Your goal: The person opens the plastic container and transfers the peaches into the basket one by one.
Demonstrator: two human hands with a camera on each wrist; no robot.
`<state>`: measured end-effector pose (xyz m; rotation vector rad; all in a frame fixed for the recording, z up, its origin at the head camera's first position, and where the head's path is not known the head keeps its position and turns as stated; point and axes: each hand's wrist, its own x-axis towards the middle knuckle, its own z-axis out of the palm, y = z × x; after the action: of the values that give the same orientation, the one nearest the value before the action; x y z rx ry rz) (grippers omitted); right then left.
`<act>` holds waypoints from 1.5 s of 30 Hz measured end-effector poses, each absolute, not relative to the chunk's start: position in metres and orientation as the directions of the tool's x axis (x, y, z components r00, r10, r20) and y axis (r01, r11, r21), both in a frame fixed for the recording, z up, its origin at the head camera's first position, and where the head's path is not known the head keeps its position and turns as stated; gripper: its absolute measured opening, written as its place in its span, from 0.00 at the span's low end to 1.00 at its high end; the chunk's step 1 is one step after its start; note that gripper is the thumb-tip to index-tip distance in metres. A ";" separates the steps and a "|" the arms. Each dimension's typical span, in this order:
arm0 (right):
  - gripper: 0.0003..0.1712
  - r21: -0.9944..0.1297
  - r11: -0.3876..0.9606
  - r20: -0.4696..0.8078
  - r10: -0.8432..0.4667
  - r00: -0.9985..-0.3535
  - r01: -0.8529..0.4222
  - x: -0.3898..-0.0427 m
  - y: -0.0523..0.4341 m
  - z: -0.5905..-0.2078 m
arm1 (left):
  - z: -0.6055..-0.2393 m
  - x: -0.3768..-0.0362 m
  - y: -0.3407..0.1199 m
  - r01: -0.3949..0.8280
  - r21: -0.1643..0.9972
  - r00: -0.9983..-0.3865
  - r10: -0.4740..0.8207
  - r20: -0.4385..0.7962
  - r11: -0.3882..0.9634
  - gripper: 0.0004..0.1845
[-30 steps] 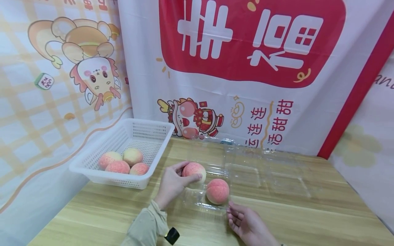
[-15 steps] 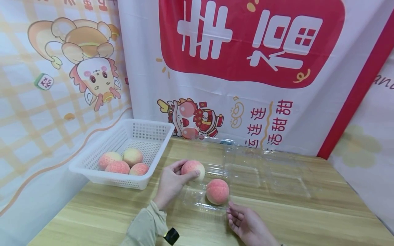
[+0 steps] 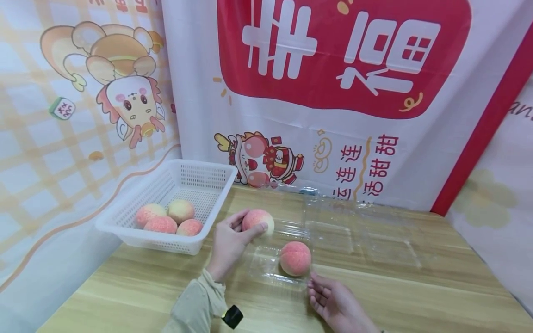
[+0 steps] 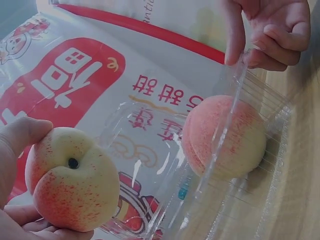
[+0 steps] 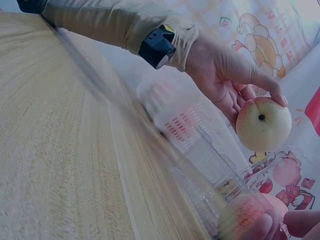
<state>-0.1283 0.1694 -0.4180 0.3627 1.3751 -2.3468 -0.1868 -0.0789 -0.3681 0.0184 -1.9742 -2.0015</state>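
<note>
A pink and cream peach (image 3: 259, 221) is held between the thumb and fingers of my left hand (image 3: 229, 245), raised over the left part of a clear plastic box (image 3: 263, 269). The left wrist view shows the small dark stem hole of this held peach (image 4: 80, 192) facing the camera. A second peach (image 3: 295, 259) sits in the right side of the box's near tray. At the box's near right corner, my right hand (image 3: 337, 300) pinches the plastic edge between thumb and forefinger, its other fingers curled in. The box's lid (image 3: 283, 206) stands open behind the tray.
On the left stands a white perforated basket (image 3: 158, 244) with several peaches (image 3: 160, 225) in it. More clear plastic boxes (image 3: 362, 236) lie to the right, near the back of the wooden table (image 3: 416, 291). Printed cloths (image 3: 191, 115) hang behind and at the sides.
My left hand has lifted the peach slightly up and away from the box's tray. The right hand keeps its place at the corner, and the peach in the tray stays put.
</note>
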 end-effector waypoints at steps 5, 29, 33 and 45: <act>0.20 -0.773 -0.439 -0.410 -0.207 -0.888 0.459 -0.129 0.169 -0.417 | -0.358 -0.187 -0.079 0.238 0.970 -0.943 -0.252 0.218 -0.051 0.37; 0.19 -0.776 -0.438 -0.394 -0.227 -0.891 0.455 -0.132 0.172 -0.419 | -0.307 -0.199 -0.191 0.120 0.976 -0.910 -0.373 0.181 0.180 0.45; 0.20 -0.772 -0.439 -0.398 -0.230 -0.888 0.460 -0.131 0.172 -0.419 | -0.314 -0.203 -0.205 0.044 0.957 -0.927 -0.346 0.146 0.288 0.41; 0.21 -0.763 -0.447 -0.412 -0.220 -0.884 0.467 -0.129 0.170 -0.420 | -0.311 -0.231 -0.227 -0.123 0.860 -0.961 -0.277 0.022 0.496 0.39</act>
<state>-0.1288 0.1696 -0.4195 0.3549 1.3516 -2.3456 -0.2306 -0.2270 -0.3114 0.3471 -2.5778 -1.4626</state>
